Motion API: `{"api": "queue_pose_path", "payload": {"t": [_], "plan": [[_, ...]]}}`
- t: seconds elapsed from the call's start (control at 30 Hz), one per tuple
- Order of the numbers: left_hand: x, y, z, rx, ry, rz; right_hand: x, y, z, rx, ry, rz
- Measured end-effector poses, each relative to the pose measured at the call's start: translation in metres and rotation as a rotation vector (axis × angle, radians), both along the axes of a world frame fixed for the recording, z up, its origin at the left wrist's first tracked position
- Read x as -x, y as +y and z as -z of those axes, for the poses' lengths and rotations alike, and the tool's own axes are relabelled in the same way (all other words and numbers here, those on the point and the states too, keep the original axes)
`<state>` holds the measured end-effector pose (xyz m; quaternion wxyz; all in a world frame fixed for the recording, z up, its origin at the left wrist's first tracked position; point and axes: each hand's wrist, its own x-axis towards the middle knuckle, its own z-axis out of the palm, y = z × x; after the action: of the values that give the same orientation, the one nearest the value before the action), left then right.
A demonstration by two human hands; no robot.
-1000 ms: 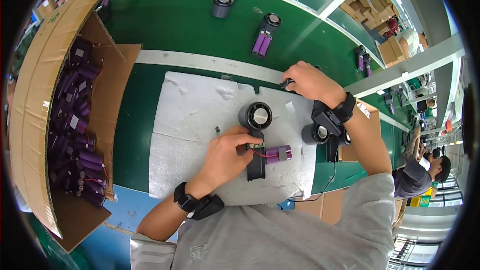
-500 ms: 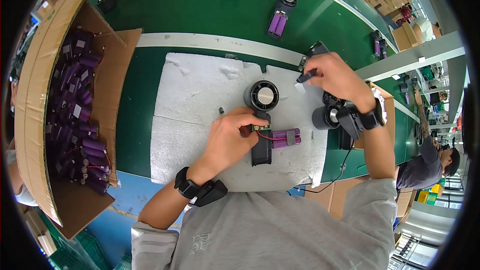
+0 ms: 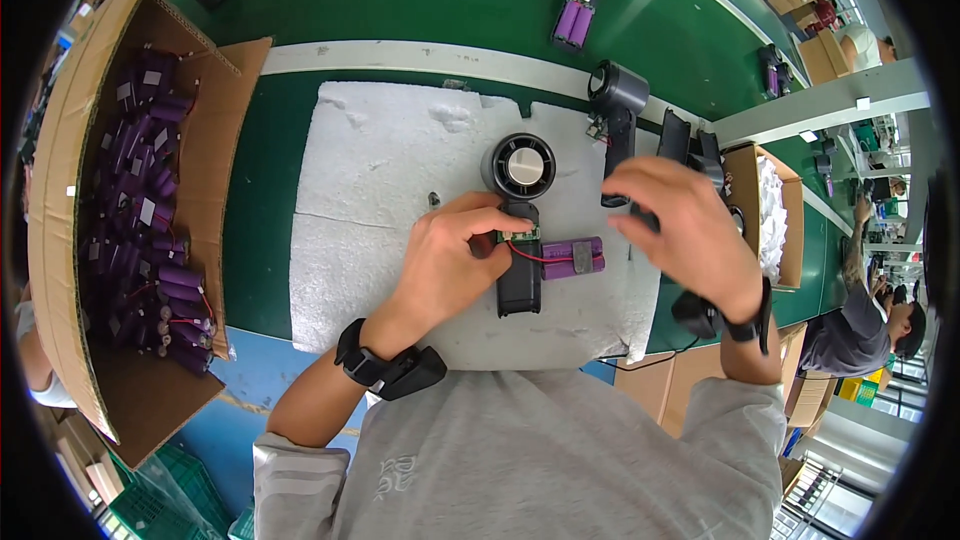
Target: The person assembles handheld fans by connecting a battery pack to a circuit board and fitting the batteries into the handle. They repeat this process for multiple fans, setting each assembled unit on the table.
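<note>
A black handheld fan [image 3: 519,280] with its handle opened lies on the white foam sheet [image 3: 370,140], its round head pointing away from me. My left hand [image 3: 450,250] is closed in a pinch on the handle's upper part, beside the small green circuit board [image 3: 518,235]. Red wire runs from the board to a purple battery pack [image 3: 572,258] lying right of the handle. Over the sheet's right edge is my right hand [image 3: 690,230], fingers apart and curved, with nothing visible in them. Just beyond its fingertips lies a second black fan [image 3: 620,130] with an exposed board.
On the left stands a large cardboard box [image 3: 215,240] full of purple battery packs [image 3: 140,180]. More fan bodies [image 3: 575,15] lie on the green bench across a white rail [image 3: 400,55]. At right are black casings [image 3: 675,135], a small carton [image 3: 785,225] and, farther off, a co-worker [image 3: 860,330].
My right hand has drawn back toward me from the far right, and the small black piece it held no longer shows in it. The second fan is now uncovered. My left hand keeps its pinch.
</note>
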<state>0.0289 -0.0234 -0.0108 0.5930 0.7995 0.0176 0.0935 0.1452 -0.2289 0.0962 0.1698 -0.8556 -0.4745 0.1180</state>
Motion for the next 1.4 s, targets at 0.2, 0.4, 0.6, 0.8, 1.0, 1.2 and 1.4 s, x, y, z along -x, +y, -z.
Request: {"api": "queue_pose_path", "payload": {"t": [0.2, 0.4, 0.6, 0.8, 1.0, 1.2, 1.4], "plan": [[-0.003, 0.001, -0.003, 0.026, 0.030, 0.032, 0.048, 0.006, 0.047, -0.203, -0.007, 0.012], [0.000, 0.005, 0.001, -0.007, 0.027, 0.061, 0.050, -0.010, 0.060, -0.248, 0.365, -0.005], [0.000, 0.008, -0.007, -0.069, 0.044, 0.084, 0.052, -0.015, 0.052, -0.282, 1.046, 0.192], [0.000, 0.010, -0.009, -0.126, 0.020, 0.109, 0.061, -0.019, 0.053, -0.509, 1.630, 0.218], [-0.001, 0.012, -0.007, -0.193, -0.034, 0.121, 0.053, -0.023, 0.058, -0.398, 1.450, 0.273], [0.001, 0.008, -0.008, -0.205, -0.098, 0.103, 0.049, -0.021, 0.060, -0.382, 1.026, 0.065], [0.002, 0.010, -0.011, -0.233, -0.059, 0.129, 0.065, -0.001, 0.062, -0.294, 0.688, 0.111]]}}
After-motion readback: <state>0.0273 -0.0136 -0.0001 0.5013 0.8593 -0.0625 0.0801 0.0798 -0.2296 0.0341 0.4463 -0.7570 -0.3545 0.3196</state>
